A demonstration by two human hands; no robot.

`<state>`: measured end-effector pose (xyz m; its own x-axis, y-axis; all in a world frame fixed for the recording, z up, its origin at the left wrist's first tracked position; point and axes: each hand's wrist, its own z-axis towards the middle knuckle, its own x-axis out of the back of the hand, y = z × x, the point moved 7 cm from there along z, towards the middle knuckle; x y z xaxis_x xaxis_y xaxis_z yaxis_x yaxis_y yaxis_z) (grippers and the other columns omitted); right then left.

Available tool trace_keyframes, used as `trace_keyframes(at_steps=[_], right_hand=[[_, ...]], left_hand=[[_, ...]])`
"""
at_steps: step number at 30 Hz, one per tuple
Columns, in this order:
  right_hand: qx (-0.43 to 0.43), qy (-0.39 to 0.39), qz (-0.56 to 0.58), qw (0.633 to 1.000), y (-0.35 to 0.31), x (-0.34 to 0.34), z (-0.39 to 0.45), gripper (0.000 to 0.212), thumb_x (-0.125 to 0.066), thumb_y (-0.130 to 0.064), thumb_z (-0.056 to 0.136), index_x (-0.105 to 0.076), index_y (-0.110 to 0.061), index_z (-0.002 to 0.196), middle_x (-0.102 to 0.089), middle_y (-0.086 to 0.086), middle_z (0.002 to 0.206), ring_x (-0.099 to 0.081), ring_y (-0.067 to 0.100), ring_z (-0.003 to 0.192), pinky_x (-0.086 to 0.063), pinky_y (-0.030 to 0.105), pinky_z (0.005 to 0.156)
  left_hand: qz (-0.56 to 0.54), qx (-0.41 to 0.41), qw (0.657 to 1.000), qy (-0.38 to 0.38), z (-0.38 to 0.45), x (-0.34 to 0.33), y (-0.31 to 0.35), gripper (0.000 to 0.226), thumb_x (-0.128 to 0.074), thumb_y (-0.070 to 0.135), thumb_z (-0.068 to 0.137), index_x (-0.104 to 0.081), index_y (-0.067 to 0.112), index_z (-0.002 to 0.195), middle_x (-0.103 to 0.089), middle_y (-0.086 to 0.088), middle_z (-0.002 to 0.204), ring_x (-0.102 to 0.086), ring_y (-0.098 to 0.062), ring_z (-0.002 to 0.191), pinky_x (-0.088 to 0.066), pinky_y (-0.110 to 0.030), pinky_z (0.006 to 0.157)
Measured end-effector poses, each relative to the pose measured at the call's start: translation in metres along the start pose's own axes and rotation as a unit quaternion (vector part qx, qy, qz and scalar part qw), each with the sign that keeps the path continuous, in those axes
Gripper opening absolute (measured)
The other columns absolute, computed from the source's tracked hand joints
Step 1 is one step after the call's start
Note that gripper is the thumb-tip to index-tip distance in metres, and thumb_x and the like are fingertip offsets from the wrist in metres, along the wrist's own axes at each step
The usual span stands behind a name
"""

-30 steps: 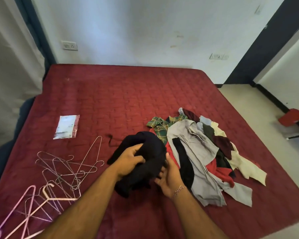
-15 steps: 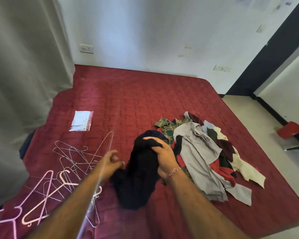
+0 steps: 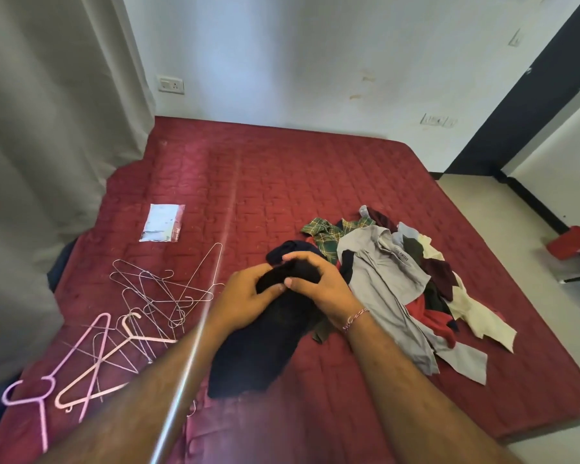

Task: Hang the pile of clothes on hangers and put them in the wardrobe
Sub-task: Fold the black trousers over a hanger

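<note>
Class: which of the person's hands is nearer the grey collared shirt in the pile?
Right. The right hand is beside the grey collared shirt; the left hand is farther away.

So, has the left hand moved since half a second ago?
Yes. The left hand has gone right, away from the wire hangers, and now grips the dark garment together with the right hand.
</note>
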<state>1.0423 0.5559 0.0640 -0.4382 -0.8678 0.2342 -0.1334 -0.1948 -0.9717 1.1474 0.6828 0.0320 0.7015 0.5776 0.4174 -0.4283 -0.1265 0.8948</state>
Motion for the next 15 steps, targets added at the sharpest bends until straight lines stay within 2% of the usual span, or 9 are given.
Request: trace_keyframes(at_steps=[2, 5, 7, 9, 10, 13, 15], right_hand=[[0.032, -0.007, -0.047, 0.998, -0.006, 0.008, 0.001, 0.026, -0.082, -0.014, 0.087, -0.074, -0.014, 0.112, -0.076, 0.0, 0.111, -0.069, 0.015, 0.11, -0.051, 0.031, 0.102], [0.058, 0.033, -0.071, 0.995, -0.011, 0.025, 0.006, 0.005, -0.078, -0.018, 0.091, -0.078, -0.016, 0.096, -0.078, -0.005, 0.092, -0.072, 0.01, 0.091, -0.056, 0.032, 0.089], [0.072, 0.045, -0.065, 0.994, -0.018, 0.036, 0.012, 0.001, -0.077, -0.017, 0.092, -0.077, -0.018, 0.092, -0.077, -0.006, 0.088, -0.072, 0.009, 0.086, -0.057, 0.032, 0.085], [0.097, 0.047, -0.047, 0.993, -0.029, 0.049, 0.017, 0.005, -0.077, -0.014, 0.092, -0.077, -0.019, 0.089, -0.075, -0.01, 0.084, -0.07, 0.004, 0.082, -0.055, 0.026, 0.081], [0.111, 0.055, -0.036, 0.992, -0.037, 0.057, 0.021, 0.007, -0.077, -0.012, 0.091, -0.076, -0.018, 0.089, -0.074, -0.012, 0.082, -0.068, 0.001, 0.082, -0.053, 0.022, 0.08], [0.146, 0.101, 0.017, 0.984, -0.063, 0.093, 0.03, 0.009, -0.078, -0.007, 0.09, -0.074, -0.016, 0.09, -0.072, -0.016, 0.082, -0.066, -0.005, 0.081, -0.051, 0.016, 0.079], [0.172, 0.106, 0.031, 0.979, -0.08, 0.119, 0.037, 0.006, -0.078, -0.011, 0.09, -0.075, -0.016, 0.09, -0.073, -0.017, 0.08, -0.067, -0.002, 0.082, -0.051, 0.019, 0.08]], left_hand=[[0.076, -0.032, 0.997, 0.002, 0.006, -0.004, 0.014, 0.021, -0.067, 0.06, 0.083, -0.057, 0.042, 0.078, -0.061, 0.015, 0.068, -0.056, -0.002, 0.062, -0.045, -0.036, 0.059], [0.056, -0.011, 0.997, -0.042, 0.022, -0.008, 0.027, 0.042, -0.073, 0.066, 0.075, -0.062, 0.025, 0.077, -0.062, 0.009, 0.068, -0.055, -0.003, 0.063, -0.046, -0.037, 0.061], [0.04, 0.014, 0.993, -0.111, 0.033, -0.008, 0.034, 0.04, -0.079, 0.061, 0.073, -0.068, 0.025, 0.086, -0.069, 0.01, 0.076, -0.064, -0.009, 0.07, -0.051, -0.034, 0.068], [0.07, 0.049, 0.982, -0.168, 0.043, -0.004, 0.035, 0.032, -0.084, 0.051, 0.075, -0.072, 0.027, 0.092, -0.076, 0.006, 0.085, -0.072, -0.013, 0.079, -0.056, -0.035, 0.077], [0.088, 0.069, 0.977, -0.18, 0.048, 0.001, 0.033, 0.026, -0.086, 0.045, 0.077, -0.073, 0.027, 0.09, -0.077, 0.004, 0.084, -0.073, -0.012, 0.077, -0.057, -0.036, 0.077], [0.13, 0.111, 0.97, -0.171, 0.059, 0.018, 0.026, 0.016, -0.089, 0.026, 0.081, -0.074, 0.031, 0.083, -0.078, 0.004, 0.08, -0.073, -0.01, 0.072, -0.06, -0.037, 0.075], [0.159, 0.121, 0.968, -0.149, 0.064, 0.029, 0.026, 0.029, -0.088, 0.018, 0.081, -0.071, 0.041, 0.077, -0.075, 0.011, 0.074, -0.072, -0.009, 0.07, -0.058, -0.034, 0.072]])
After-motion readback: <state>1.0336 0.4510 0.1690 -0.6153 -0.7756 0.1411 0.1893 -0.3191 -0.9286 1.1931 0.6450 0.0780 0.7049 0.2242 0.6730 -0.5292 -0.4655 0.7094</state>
